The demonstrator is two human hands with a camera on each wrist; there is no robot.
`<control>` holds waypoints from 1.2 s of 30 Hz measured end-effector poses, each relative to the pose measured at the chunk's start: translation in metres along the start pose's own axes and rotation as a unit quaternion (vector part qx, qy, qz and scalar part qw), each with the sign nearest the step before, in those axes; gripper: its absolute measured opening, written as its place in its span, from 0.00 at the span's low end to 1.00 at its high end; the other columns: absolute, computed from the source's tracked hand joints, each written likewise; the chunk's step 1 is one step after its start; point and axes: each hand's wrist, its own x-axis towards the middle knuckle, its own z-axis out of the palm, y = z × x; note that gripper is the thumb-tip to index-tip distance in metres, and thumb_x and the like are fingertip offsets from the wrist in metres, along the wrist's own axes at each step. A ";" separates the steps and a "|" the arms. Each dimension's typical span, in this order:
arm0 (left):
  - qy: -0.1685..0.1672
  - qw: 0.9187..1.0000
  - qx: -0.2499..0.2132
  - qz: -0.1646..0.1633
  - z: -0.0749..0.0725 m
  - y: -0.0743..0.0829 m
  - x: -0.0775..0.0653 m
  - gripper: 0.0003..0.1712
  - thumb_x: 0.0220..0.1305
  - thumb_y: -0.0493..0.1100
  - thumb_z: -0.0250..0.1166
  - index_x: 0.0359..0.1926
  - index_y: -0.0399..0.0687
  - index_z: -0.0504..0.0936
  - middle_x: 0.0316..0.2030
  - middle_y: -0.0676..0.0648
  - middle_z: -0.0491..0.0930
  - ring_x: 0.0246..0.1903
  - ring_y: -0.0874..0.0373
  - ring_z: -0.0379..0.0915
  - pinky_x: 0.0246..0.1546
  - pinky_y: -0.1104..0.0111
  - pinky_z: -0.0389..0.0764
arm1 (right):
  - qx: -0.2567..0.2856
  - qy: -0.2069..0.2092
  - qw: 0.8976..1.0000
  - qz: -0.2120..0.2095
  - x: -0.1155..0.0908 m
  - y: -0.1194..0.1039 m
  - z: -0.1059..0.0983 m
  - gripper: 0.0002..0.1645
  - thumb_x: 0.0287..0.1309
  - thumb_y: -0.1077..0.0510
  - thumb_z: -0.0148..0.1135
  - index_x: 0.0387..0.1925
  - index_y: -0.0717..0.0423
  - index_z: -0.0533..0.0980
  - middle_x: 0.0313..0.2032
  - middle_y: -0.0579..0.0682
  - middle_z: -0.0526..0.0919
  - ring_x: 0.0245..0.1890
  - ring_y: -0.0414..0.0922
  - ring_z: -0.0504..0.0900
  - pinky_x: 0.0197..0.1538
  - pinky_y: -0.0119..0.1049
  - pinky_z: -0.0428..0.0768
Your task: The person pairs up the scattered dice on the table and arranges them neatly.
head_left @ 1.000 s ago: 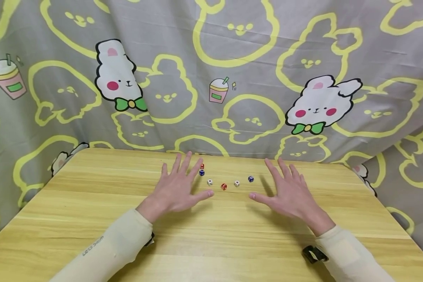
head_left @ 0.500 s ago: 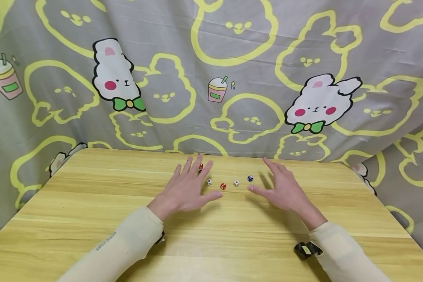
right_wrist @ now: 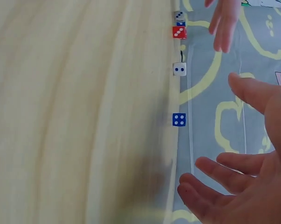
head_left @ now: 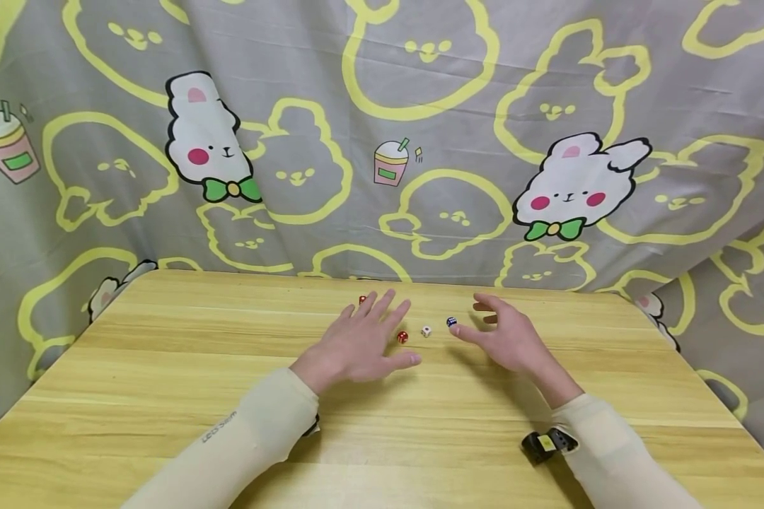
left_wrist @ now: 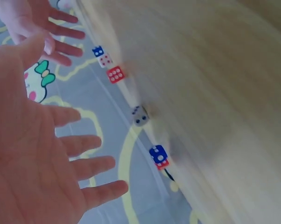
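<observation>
We see both hands over the wooden surface (head_left: 184, 367), with six small dice on it between and beneath them. The left hand (head_left: 364, 346) hovers palm down, its fingers spread wide and fairly straight, the thumb pointing in toward the middle; it holds nothing. In the head view it hides two of the dice, but from the left wrist we can make them out: the left white die (left_wrist: 140, 115) and the left blue die (left_wrist: 158, 153). The far red die (head_left: 362, 300) peeks out just behind the left fingers, toward the back edge.

Between the hands we find the near red die (head_left: 402, 337), then the right white die (head_left: 426, 331) just beside it, then the right blue die (head_left: 450, 321), which sits near the right thumb. The right hand (head_left: 511, 338) is turned partly on its side, its fingers loosely bent and set wide of the thumb, holding nothing; from the right wrist we see the right blue die lying apart from it.

Pale sleeves (head_left: 620, 449) cover both forearms, and a black device (head_left: 541, 445) sits at the right wrist. Behind the surface hangs a grey curtain (head_left: 331, 56) printed with yellow outlines, rabbits and cups.
</observation>
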 end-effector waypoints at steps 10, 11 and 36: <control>-0.044 0.998 0.011 0.032 0.005 0.014 0.012 0.51 0.75 0.76 0.50 0.87 0.61 0.45 0.87 0.48 0.39 0.86 0.42 0.36 0.84 0.40 0.47 | 0.064 -0.013 0.997 0.027 0.005 -0.001 0.001 0.38 0.68 0.49 0.72 0.72 0.62 0.72 0.64 0.62 0.84 0.63 0.61 0.84 0.57 0.47 0.86; -0.048 0.998 0.012 0.033 0.006 0.015 0.013 0.51 0.75 0.76 0.49 0.87 0.61 0.45 0.87 0.48 0.39 0.86 0.42 0.37 0.84 0.41 0.48 | 0.073 -0.014 0.997 0.031 0.006 -0.002 0.001 0.37 0.68 0.50 0.72 0.71 0.63 0.73 0.62 0.62 0.84 0.61 0.60 0.85 0.55 0.45 0.87; -0.100 0.994 -0.014 0.044 0.015 0.044 0.043 0.50 0.76 0.75 0.48 0.86 0.57 0.47 0.87 0.51 0.44 0.87 0.48 0.38 0.86 0.48 0.46 | 0.116 0.011 0.986 0.121 0.024 -0.004 0.017 0.22 0.67 0.56 0.73 0.58 0.63 0.84 0.52 0.62 0.90 0.36 0.42 0.88 0.38 0.30 0.80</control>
